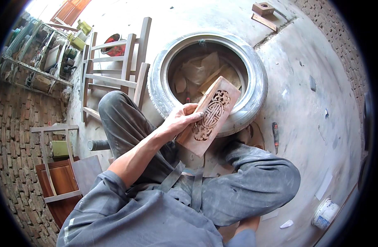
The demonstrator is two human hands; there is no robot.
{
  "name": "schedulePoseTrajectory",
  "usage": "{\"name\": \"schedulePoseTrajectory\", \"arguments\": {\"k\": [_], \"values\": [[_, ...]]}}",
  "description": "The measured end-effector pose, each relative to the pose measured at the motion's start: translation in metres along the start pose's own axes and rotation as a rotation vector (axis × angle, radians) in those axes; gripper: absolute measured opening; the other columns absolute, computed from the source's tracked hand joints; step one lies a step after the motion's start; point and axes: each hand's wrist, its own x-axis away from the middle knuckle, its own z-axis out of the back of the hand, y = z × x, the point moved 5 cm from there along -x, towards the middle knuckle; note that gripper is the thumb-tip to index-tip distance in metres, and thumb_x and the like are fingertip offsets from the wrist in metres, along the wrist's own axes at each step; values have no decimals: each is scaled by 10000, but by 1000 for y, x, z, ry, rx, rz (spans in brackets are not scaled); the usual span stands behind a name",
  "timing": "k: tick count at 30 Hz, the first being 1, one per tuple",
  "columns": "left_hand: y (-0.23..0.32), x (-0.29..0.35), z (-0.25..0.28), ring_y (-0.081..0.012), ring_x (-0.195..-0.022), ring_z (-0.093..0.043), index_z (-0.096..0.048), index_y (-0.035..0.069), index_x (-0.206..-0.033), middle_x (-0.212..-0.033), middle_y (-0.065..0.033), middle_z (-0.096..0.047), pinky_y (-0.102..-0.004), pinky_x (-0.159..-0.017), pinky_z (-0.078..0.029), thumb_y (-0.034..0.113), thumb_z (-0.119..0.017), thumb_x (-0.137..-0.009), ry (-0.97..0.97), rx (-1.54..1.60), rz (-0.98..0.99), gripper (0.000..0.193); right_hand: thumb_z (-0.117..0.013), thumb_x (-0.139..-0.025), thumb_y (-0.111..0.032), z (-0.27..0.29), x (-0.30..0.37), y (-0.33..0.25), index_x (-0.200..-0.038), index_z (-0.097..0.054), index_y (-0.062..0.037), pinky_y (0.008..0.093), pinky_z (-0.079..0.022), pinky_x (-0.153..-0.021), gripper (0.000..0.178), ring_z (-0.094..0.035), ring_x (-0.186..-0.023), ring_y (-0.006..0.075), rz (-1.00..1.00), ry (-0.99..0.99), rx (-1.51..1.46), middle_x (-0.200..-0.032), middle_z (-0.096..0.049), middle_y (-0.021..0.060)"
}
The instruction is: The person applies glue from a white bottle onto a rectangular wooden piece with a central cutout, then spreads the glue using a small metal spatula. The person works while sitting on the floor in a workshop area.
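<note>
My left hand (184, 119) is closed around the left edge of a carved wooden panel (228, 119), thumb on its face. The panel is pale and rectangular, with a pierced rounded-end design down its middle, and it tilts over the near rim of a tyre (159, 82). Inside the tyre's hollow lies a crumpled clear plastic bag (201, 68) among flat brownish pieces. At the lower right a bit of my right forearm shows beside my thigh; the right hand itself is hidden behind the leg.
A wooden frame (127, 66) stands left of the tyre. A dark-and-orange handled tool (275, 138) lies on the floor to the right, and a white tub (325, 213) sits at the lower right. Far left is a cluttered rack (36, 70); small wooden pieces (264, 21) lie at the back.
</note>
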Motion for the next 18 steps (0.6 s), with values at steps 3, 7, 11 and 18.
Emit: {"name": "schedulePoseTrajectory", "arguments": {"k": [3,7,11,18], "values": [[-1,2,2,-161,-1244,-624,-509,-81,-1489,-1381,-121,-659,-320,-1088,-491,221,-730,-1017,21,4,-11,603,-657,-998,-331,3,3,-2,-1306,-718,-68,347,-497,-708,410,-608,-759,179,-11,-4,-12,-844,-657,48],[-3,-1,1,-161,-1247,-623,-515,-79,-1485,-1380,-123,-659,-321,-1089,-491,229,-726,-1020,28,16,-1,596,-641,-1012,-324,14,3,-5,-1319,-713,-66,335,-487,-694,408,-589,-742,165,-11,16,-30,-829,-641,37],[-8,-2,3,-153,-1235,-627,-520,-70,-1484,-1380,-119,-658,-321,-1091,-491,241,-713,-1027,25,66,13,585,-625,-1026,-317,18,6,-6,-1333,-707,-63,323,-477,-681,406,-571,-725,151,-18,13,-54,-814,-625,25],[-4,0,-4,-142,-1129,-670,-614,-79,-1394,-1249,-116,-727,-300,-988,-533,239,-708,-1025,164,-38,77,496,-597,-1051,-304,35,15,-35,-1357,-697,-60,301,-460,-657,404,-540,-695,126,-17,0,-162,-788,-597,4]]}}
